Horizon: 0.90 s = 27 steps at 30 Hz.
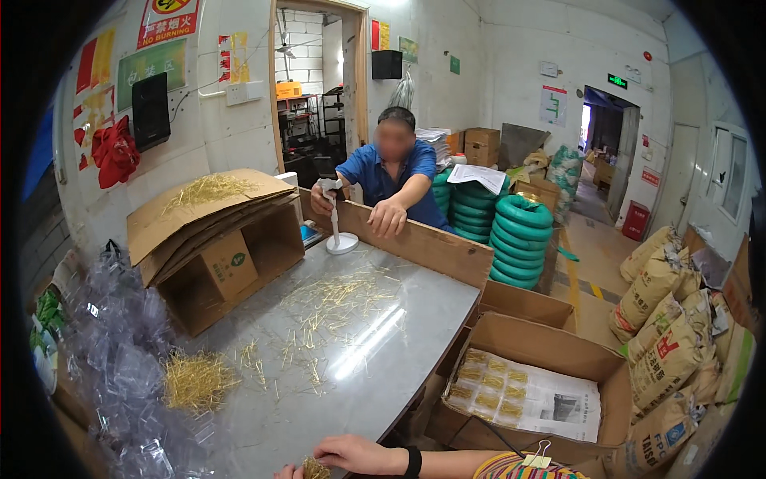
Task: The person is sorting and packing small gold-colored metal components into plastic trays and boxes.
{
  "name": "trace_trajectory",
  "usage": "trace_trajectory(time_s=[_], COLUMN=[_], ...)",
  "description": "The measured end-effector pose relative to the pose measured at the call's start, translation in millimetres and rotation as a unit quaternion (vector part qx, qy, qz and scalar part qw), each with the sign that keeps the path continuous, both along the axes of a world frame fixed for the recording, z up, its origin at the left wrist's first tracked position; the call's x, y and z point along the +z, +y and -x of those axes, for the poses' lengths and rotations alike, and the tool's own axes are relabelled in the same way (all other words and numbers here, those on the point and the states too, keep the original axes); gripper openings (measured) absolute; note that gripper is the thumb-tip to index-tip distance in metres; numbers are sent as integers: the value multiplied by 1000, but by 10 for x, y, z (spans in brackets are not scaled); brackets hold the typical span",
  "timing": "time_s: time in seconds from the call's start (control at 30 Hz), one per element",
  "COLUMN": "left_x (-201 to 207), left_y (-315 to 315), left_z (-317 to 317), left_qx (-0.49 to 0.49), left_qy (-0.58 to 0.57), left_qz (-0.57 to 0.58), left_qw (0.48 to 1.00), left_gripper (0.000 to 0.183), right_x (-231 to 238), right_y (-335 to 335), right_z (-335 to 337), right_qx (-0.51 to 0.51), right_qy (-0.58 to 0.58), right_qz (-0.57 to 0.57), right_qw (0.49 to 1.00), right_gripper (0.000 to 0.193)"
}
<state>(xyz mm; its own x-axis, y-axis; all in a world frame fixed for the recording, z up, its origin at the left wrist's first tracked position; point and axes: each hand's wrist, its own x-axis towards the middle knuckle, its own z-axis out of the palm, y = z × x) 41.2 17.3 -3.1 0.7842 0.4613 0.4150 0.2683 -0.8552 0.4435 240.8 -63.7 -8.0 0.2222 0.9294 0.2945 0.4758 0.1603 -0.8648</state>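
At the lower edge of the head view, my right hand (359, 453), a black band on its wrist, curls its fingers over a small bundle of thin gold wire pins (316, 469). Just left of that bundle, a little of my left hand (289, 473) shows; the frame cuts off the rest, hiding its grip. Loose gold pins (339, 307) lie scattered on the grey tabletop (343, 399). A denser heap of pins (198, 382) sits at the left, beside a mass of clear plastic boxes (132, 359).
Opposite, a person in blue (407, 172) grips a white stand (339, 231). An open carton (550, 343) with packed pins stands right of the table. A cardboard box (223, 255) occupies the far left. Green coils (520, 239) and stacked sacks (670, 359) are farther right.
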Motion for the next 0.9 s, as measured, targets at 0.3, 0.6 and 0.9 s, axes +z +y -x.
trace_trajectory(time_s=[0.3,0.6,0.9], left_x=[-94,-104,-7], left_y=[-46,-27,-62], left_z=[-64,-70,-75], left_qx=[28,80,75], left_qy=[8,-11,-21], left_qz=[10,56,36], left_qw=[1000,995,996], left_gripper=[55,53,51], right_x=[-130,138,154], right_y=[-71,-152,-83], right_z=[169,282,308], right_qx=[-74,-142,-115], right_qy=[-75,-151,-252], right_qz=[-66,-106,-149], right_qw=[992,972,949], right_gripper=[26,35,28])
